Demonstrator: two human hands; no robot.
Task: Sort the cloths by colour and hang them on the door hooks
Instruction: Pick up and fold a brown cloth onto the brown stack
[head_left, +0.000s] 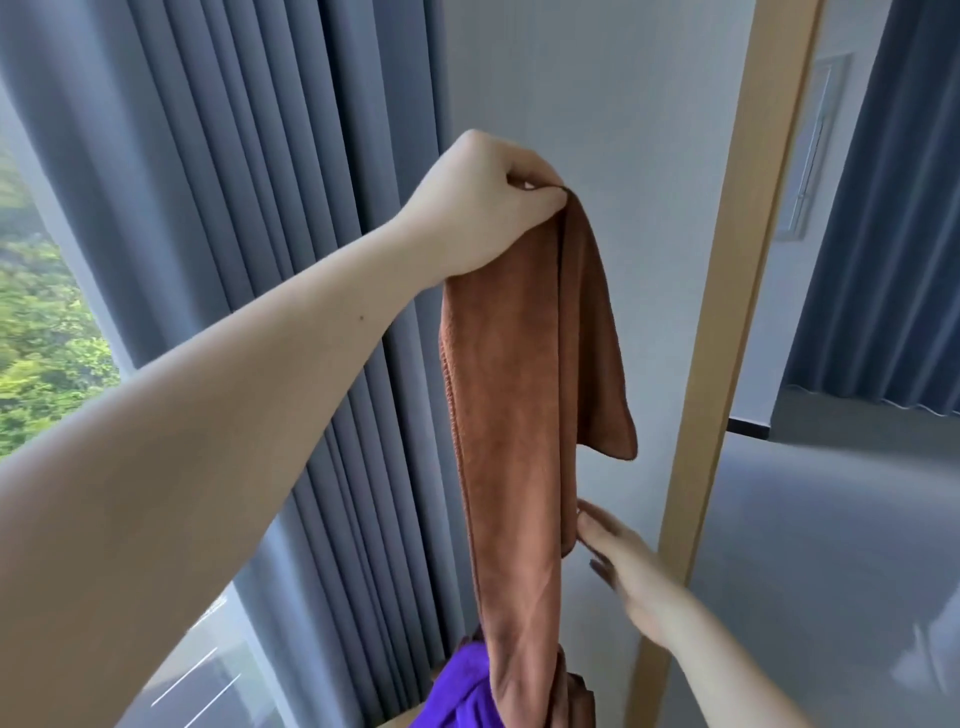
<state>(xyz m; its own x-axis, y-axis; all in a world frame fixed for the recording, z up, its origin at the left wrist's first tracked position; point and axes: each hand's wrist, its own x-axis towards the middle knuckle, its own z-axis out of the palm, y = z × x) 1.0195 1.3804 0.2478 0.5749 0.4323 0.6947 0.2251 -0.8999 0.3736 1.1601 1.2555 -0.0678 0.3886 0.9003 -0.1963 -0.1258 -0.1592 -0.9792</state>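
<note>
The left hand (483, 208) pinches a top corner of a brown microfibre cloth (519, 415), lifting it off a pile where a purple cloth (462, 691) still lies. The right hand (628, 571), fingers straight, touches its hanging edge and grips nothing. No hook is in view, so sorting looks barely begun. Around them are grey-blue curtains (234, 182), a white wall (597, 104) and a pale wooden door frame (737, 260).
</note>
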